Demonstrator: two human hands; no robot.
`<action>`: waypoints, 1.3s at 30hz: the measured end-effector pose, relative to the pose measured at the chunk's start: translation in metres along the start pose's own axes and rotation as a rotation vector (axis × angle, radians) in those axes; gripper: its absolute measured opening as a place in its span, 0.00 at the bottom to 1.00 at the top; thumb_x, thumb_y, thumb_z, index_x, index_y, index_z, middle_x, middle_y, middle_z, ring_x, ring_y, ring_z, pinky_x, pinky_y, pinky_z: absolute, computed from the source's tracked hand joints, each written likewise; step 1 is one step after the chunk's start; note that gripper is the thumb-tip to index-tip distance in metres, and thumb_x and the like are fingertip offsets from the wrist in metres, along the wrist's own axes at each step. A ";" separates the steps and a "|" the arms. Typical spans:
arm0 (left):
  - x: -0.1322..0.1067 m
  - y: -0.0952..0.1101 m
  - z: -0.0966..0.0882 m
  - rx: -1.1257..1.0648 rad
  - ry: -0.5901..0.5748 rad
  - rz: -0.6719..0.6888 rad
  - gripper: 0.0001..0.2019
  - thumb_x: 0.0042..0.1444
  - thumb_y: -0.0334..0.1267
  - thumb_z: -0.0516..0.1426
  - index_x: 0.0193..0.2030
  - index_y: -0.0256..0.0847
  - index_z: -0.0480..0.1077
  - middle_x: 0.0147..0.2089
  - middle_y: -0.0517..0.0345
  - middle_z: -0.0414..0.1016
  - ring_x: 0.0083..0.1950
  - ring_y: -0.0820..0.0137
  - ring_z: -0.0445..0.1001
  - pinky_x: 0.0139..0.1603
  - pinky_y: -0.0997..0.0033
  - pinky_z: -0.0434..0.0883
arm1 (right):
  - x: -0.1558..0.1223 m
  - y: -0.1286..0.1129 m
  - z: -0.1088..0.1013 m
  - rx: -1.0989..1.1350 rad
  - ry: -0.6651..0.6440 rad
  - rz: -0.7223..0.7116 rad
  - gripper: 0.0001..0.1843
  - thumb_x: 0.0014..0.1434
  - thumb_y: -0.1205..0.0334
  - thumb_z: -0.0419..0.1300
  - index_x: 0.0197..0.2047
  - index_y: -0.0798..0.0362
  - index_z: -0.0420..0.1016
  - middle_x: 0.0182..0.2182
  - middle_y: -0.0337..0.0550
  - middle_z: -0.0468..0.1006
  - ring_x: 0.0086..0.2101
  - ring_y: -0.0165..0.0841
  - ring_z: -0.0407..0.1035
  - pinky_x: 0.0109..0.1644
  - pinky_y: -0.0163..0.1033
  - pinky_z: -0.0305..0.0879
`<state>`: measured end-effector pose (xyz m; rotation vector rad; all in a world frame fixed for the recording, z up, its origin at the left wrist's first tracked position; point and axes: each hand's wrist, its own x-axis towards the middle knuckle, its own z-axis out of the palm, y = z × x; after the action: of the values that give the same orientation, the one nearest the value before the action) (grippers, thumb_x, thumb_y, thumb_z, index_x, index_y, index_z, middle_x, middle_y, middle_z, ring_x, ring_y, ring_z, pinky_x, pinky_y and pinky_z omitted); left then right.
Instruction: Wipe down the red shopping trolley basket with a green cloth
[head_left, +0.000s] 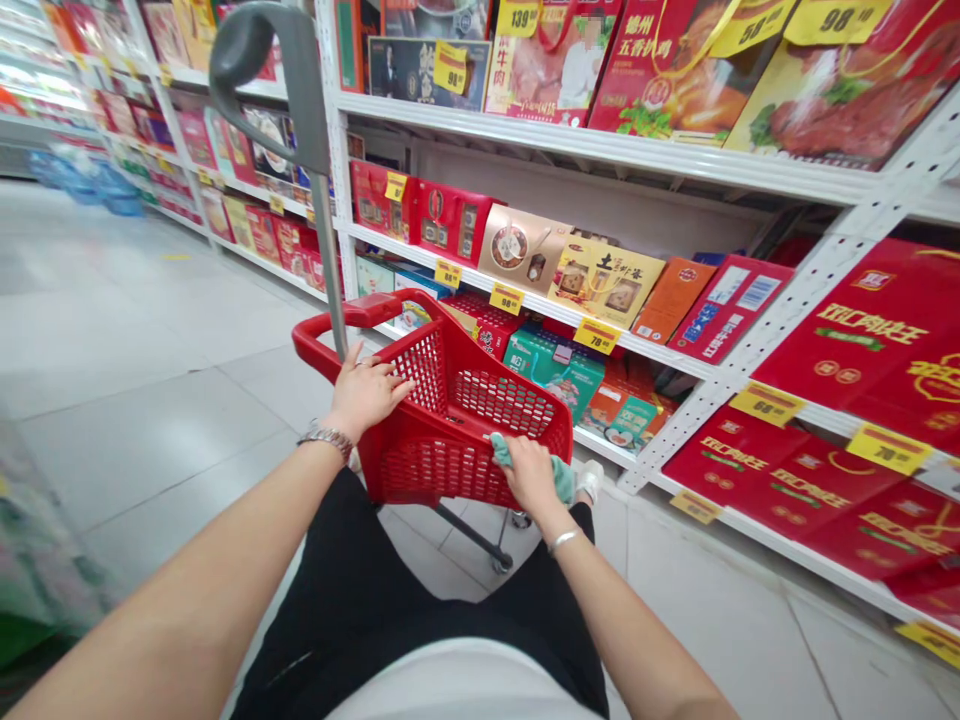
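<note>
A red plastic shopping cart (450, 470) with perforated basket walls stands between my legs, on a metal frame with small wheels. My left hand (367, 392) grips its near left rim, fingers bent over the edge beside the base of the pole. A grey handle (307, 110) tops that tall metal pole. On the near right rim, my right hand (531, 472) presses a light green cloth (564, 480) against the plastic. Part of the cloth sticks out on both sides of my fingers. The visible basket interior holds nothing.
White shelves (600, 150) with boxed foods and yellow price tags rise close behind the cart and along the right. Stacked red gift boxes (862, 340) fill the right shelves. Pale floor tiles (165, 420) extend left. Blue water jugs (82, 180) stand far left.
</note>
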<state>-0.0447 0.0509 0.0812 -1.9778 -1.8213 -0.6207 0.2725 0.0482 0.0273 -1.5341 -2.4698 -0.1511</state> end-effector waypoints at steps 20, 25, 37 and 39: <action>0.006 0.006 0.004 -0.064 -0.038 0.049 0.23 0.70 0.52 0.47 0.40 0.48 0.82 0.49 0.57 0.83 0.58 0.59 0.72 0.76 0.44 0.43 | -0.028 0.035 -0.003 -0.002 -0.024 0.028 0.14 0.69 0.60 0.57 0.56 0.51 0.73 0.46 0.49 0.79 0.45 0.40 0.73 0.46 0.40 0.60; 0.019 0.001 0.008 -0.018 -0.080 -0.006 0.21 0.68 0.52 0.49 0.46 0.48 0.82 0.56 0.57 0.81 0.68 0.58 0.66 0.77 0.44 0.42 | -0.040 0.069 0.012 0.070 0.041 0.025 0.13 0.66 0.63 0.57 0.52 0.53 0.75 0.42 0.48 0.79 0.46 0.40 0.72 0.48 0.40 0.58; -0.038 0.117 0.045 -0.143 -0.142 -0.092 0.22 0.70 0.51 0.47 0.52 0.50 0.80 0.67 0.53 0.73 0.76 0.54 0.57 0.77 0.36 0.41 | -0.055 -0.027 0.017 -0.020 0.083 0.037 0.20 0.63 0.63 0.64 0.57 0.54 0.72 0.43 0.50 0.79 0.43 0.41 0.73 0.49 0.43 0.63; -0.045 0.118 0.043 -0.164 -0.162 -0.094 0.22 0.70 0.51 0.47 0.48 0.50 0.82 0.64 0.54 0.76 0.75 0.53 0.59 0.77 0.34 0.40 | -0.056 -0.045 0.015 0.001 0.068 0.005 0.22 0.62 0.62 0.65 0.58 0.55 0.71 0.43 0.51 0.79 0.42 0.41 0.73 0.49 0.44 0.64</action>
<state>0.0727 0.0269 0.0232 -2.1121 -2.0282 -0.6756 0.2540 -0.0180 0.0000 -1.5089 -2.4132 -0.1979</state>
